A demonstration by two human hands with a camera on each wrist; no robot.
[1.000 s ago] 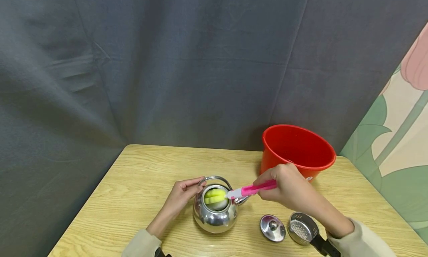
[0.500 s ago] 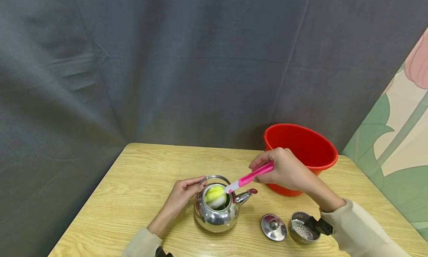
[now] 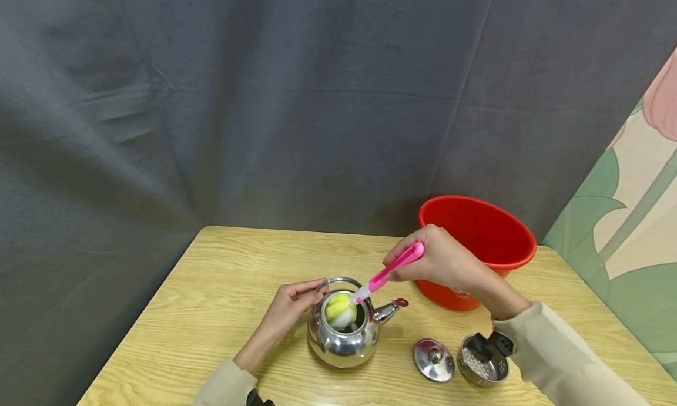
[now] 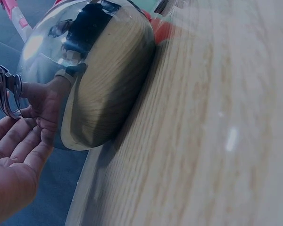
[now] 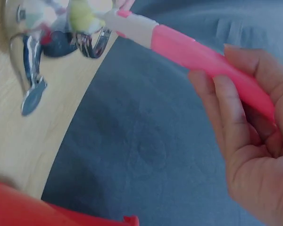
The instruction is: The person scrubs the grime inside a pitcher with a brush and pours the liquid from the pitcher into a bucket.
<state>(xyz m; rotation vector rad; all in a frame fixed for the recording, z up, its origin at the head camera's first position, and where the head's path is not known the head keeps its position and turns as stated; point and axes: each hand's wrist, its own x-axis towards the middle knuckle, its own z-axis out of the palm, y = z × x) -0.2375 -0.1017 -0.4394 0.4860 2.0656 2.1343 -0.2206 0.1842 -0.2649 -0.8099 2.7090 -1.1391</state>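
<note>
A shiny steel kettle stands lidless on the wooden table, its spout pointing right. My left hand pinches the kettle's arched handle on its left side; in the left wrist view, fingers of this hand reach to the handle's hinge beside the round body. In my right hand is the pink handle of a sponge cleaning brush. The brush slants down to the left, its yellow and white sponge head in the kettle's mouth. The right wrist view shows fingers and thumb gripping the pink handle.
Right of the kettle lie its round steel lid and a perforated strainer cup, partly covered by the wrist strap. A red plastic basin stands at the back right, behind my right forearm. Dark cloth hangs behind the table.
My right hand has risen and shifted left, tipping the brush handle steeper while the sponge head shifted slightly in the kettle's mouth. The spout has come into full view. My left hand stays put.
</note>
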